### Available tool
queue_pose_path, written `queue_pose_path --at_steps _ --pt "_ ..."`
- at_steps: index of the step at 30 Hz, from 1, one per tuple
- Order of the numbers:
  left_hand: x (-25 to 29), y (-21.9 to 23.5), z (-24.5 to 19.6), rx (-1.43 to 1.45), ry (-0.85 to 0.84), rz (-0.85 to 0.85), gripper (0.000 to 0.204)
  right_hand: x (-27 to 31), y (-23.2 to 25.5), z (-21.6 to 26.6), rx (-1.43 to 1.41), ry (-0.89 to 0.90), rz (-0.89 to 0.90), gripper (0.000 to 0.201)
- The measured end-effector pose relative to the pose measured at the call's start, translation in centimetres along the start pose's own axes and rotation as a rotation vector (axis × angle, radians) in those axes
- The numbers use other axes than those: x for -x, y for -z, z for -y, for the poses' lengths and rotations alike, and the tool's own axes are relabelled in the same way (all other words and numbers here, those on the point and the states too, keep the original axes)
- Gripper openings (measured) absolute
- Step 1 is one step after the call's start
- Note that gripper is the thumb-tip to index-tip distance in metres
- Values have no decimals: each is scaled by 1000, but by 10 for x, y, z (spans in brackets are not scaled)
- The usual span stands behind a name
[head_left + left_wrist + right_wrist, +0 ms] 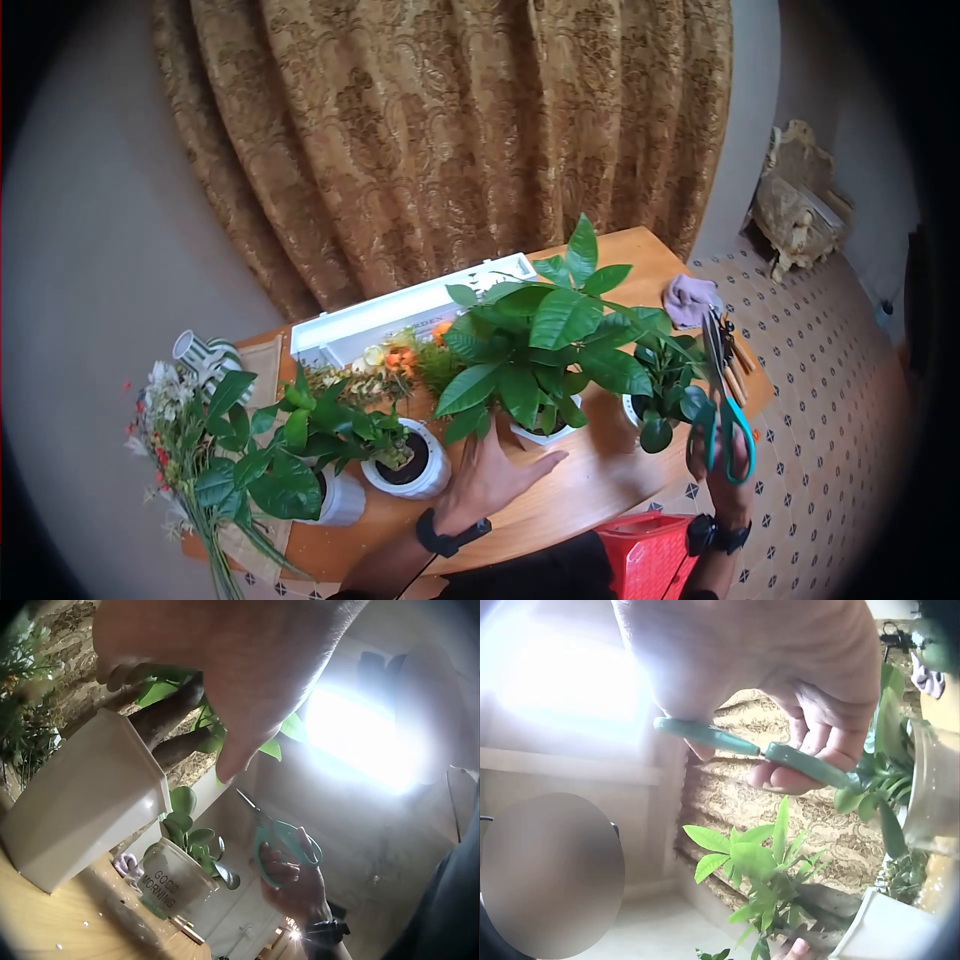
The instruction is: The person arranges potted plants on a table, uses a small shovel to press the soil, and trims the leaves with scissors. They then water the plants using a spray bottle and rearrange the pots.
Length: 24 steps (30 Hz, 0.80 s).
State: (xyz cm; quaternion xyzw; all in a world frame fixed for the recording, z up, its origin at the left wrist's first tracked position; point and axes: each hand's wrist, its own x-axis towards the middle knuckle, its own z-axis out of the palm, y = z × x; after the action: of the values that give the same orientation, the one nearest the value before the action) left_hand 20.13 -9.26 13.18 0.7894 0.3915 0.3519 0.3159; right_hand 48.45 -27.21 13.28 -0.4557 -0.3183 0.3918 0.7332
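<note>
My right hand [722,462] holds a pair of scissors [736,440] by its teal handles, with the blades pointing up and away at the right side of the table. In the right wrist view, fingers and thumb are in the handle loops [810,766]. My left hand [490,480] is at the large leafy plant [540,340] in a white angular pot [90,795]. Its thumb is stretched out to the side, and leaves hide part of its fingers. Thick brown stems [176,712] rise from that pot, close beside the left hand in the left wrist view.
A small plant in a "GOOD MORNING" pot [176,877] stands right of the large one. Potted plants [415,470] and a flower bunch [170,430] are on the left. Behind lies a white planter box [400,305]. A cloth [690,298], wooden-handled tools [738,365] and a red bin [640,560] are at the right.
</note>
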Motion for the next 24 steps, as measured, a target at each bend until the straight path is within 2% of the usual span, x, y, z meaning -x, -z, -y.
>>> queue_pose_path --at_steps 1,2,4,6,8,10,12,13,14,16,17,19,20,22,24 --pt "6 10 -7 3 20 66 114 8 7 -3 -7 21 23 59" --pt "14 11 -5 -2 30 54 114 13 11 0 -10 14 37 59" --pt "43 6 2 -55 -44 -140 104 20 15 11 365 11 208 74" --pt "60 14 4 -7 -60 -121 99 34 34 -4 218 -156 222 80" --pt "80 22 7 38 -77 -106 94 40 27 -11 56 -279 272 74" --pt "102 27 9 -4 -57 -204 74 37 16 -18 68 -321 386 78" --pt "121 34 14 -73 -21 -286 72 37 24 -39 -23 -386 496 67" --pt "128 38 16 -132 9 -355 71 31 27 -46 -44 -425 615 61" --pt "134 42 20 -143 18 -369 71 31 26 -50 -51 -478 629 60" --pt "142 48 33 -327 -20 -533 76 27 13 -49 -42 -514 679 59" --pt "143 49 38 -334 -17 -544 76 25 11 -50 -42 -513 691 59" --pt "144 47 47 -236 82 -692 91 20 9 -52 138 -510 807 52" --pt "143 47 49 -235 84 -696 91 20 9 -52 141 -511 811 52" --pt "132 48 52 -114 173 -701 108 19 6 -50 127 -588 820 48" --pt "122 49 51 -81 183 -684 112 21 7 -47 137 -607 798 48"
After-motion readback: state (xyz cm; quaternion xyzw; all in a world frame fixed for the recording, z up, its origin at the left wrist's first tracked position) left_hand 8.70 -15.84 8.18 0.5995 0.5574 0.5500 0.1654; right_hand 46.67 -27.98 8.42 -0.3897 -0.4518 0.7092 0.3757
